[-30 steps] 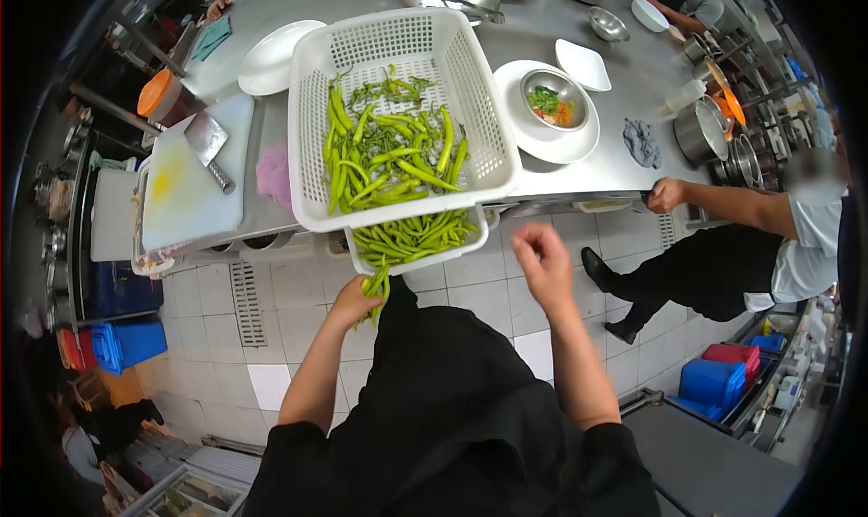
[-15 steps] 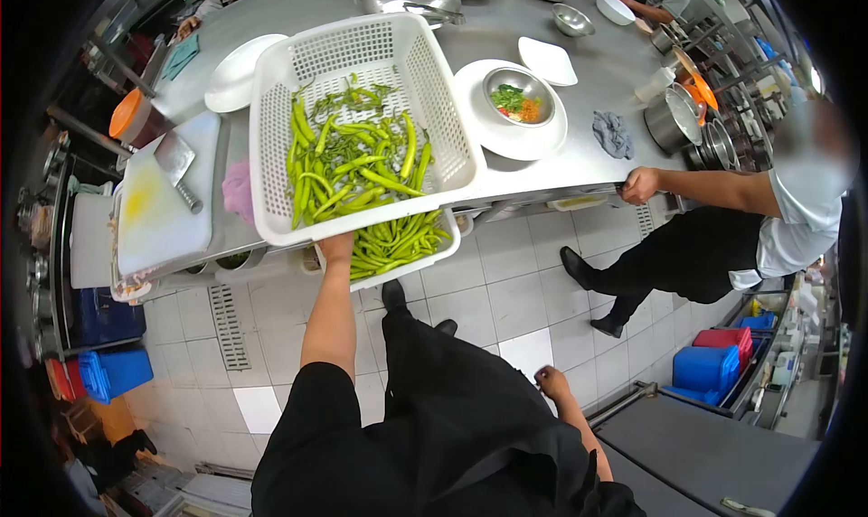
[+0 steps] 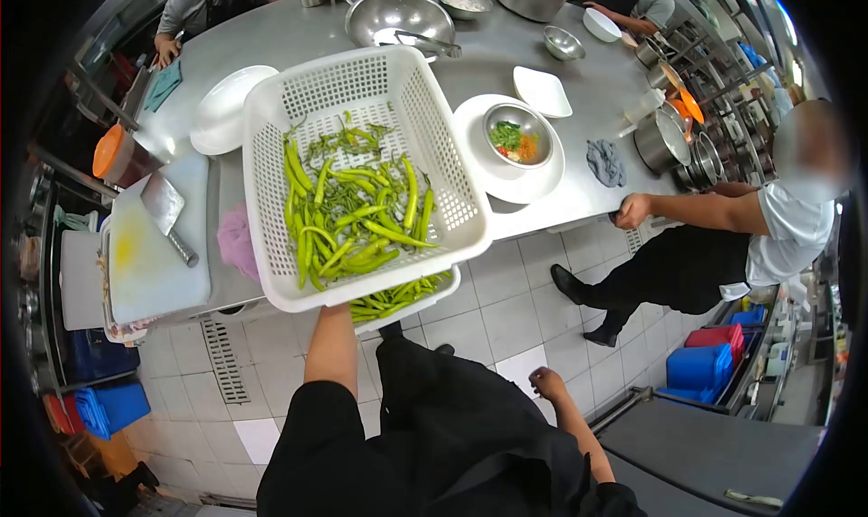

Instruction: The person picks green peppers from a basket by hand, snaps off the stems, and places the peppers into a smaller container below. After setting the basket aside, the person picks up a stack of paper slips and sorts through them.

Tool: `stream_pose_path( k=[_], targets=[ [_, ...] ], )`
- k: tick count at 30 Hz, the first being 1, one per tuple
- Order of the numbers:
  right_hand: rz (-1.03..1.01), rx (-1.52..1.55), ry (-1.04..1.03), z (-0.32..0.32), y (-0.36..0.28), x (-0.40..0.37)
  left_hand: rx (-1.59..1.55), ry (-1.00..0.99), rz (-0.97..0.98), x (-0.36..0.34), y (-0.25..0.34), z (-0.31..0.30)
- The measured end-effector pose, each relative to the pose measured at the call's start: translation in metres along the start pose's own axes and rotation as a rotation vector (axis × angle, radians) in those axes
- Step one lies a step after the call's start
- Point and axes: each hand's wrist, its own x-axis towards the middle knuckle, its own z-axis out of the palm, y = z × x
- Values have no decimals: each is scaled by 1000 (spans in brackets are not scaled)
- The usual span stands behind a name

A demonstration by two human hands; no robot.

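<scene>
Reaching forward, my left forearm (image 3: pixel 331 350) runs up from the bottom of the frame and goes in under the front rim of a white perforated plastic basket (image 3: pixel 461 205), where my left hand is hidden, so I cannot tell whether it grips anything. My right hand (image 3: pixel 546 384) is well apart from it, lower right of centre, hanging loose with the fingers slightly bent. In the basket, left of centre, long green chili peppers (image 3: pixel 411 194) lie in a loose heap, their tips pointing every way. Below its front edge a white tub (image 3: pixel 449 286) juts out over the floor, with more green chilies (image 3: pixel 389 301) in it, partly covered from my view. The basket sits on a steel worktable (image 3: pixel 597 83), its near end sticking out past the edge. At the left of the frame a cleaver (image 3: pixel 165 205) lies on a white cutting board (image 3: pixel 163 264), and a crumpled pink cloth or bag (image 3: pixel 238 241) is just beside the basket. To its right, a round white plate (image 3: pixel 472 151) bears a metal bowl (image 3: pixel 515 112) of chopped green, red and orange pieces. At the right, a co-worker (image 3: pixel 683 273) stands with a hand at the table's edge.
</scene>
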Motion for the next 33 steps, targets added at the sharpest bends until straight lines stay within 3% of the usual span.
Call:
stream_pose_path(
  k=[2,5,8,10,12,14,16,17,18,19,20,24,26,29,33],
  targets=[
    [-182,-71,106,-4,-29,13,-59,-57,5,-13,6,-8],
    [-368,162,254,-24,-102,11,-157,-182,14,-51,22,-23],
    [-490,465,398,-55,-192,-14,383,-95,278,-107,40,-42],
    [-579,603,437,-74,-239,-29,92,-584,231,-135,77,-104],
    [-672,660,454,-90,-282,-48,-1,-1063,268,-135,132,-174],
    [-767,712,464,-100,-318,-64,-107,-1191,101,-120,203,-243],
    [-988,714,499,-103,-351,-75,-231,-1132,145,-98,213,-263],
    [-995,724,498,-104,-365,-77,-360,-1078,192,-86,219,-270],
    [-1103,664,503,-104,-378,-79,-352,-1074,195,-72,235,-272],
    [-1211,599,510,-103,-389,-80,-165,-939,279,-56,257,-269],
    [-1207,657,428,-101,-398,-80,16,-795,359,-42,276,-263],
    [-1139,797,124,-88,-418,-73,276,-728,406,-3,288,-163],
    [-1168,703,177,-86,-415,-64,489,-697,432,1,292,-122],
    [-1170,725,23,-96,-412,-63,704,-694,309,11,290,-80],
    [-1194,733,-233,-111,-407,-50,819,-767,227,30,302,-73]
  ],
)
